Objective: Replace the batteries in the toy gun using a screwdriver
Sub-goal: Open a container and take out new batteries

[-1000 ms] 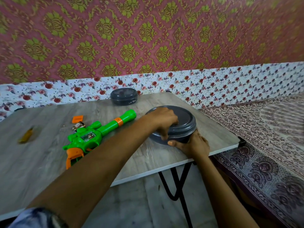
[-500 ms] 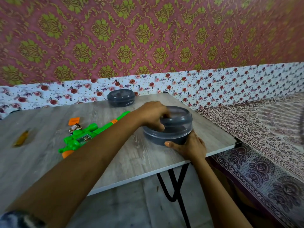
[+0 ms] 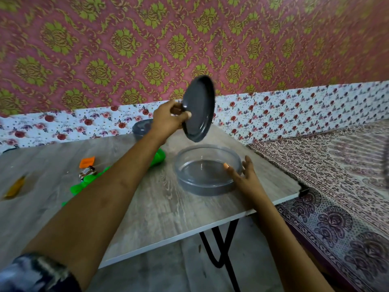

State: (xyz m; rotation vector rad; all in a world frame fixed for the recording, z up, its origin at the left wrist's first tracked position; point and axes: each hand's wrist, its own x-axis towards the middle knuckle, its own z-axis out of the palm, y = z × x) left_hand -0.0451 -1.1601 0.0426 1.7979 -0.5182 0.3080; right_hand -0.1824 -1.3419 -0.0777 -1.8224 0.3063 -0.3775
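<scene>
- The left hand (image 3: 168, 119) pinched the grey lid (image 3: 197, 108), tilted above the open box (image 3: 207, 170).
- The right hand (image 3: 244, 175), fingers spread, touched the box.
- The green toy gun (image 3: 88, 182) lay on the table (image 3: 168, 207), partly behind the left arm.

Grey table (image 3: 168, 207) before patterned wallpaper (image 3: 126, 49), printed bedspread (image 3: 336, 175) beside.

Hands: I count two, my left hand (image 3: 168, 118) and my right hand (image 3: 245, 178).
Grey lids: one (image 3: 199, 108), off its container.
Grey round containers: two, an open one (image 3: 207, 170) near the desk's right edge and a second (image 3: 141, 128) at the far edge, partly hidden by my left arm.
Green toy guns: one (image 3: 90, 182), mostly hidden.
Orange flat pieces: one (image 3: 87, 161).
Small metallic items: one cluster (image 3: 87, 171); I cannot tell how many.
Yellow objects: one (image 3: 14, 186), blurred, near the left edge.
Desks: one (image 3: 168, 207).
</scene>
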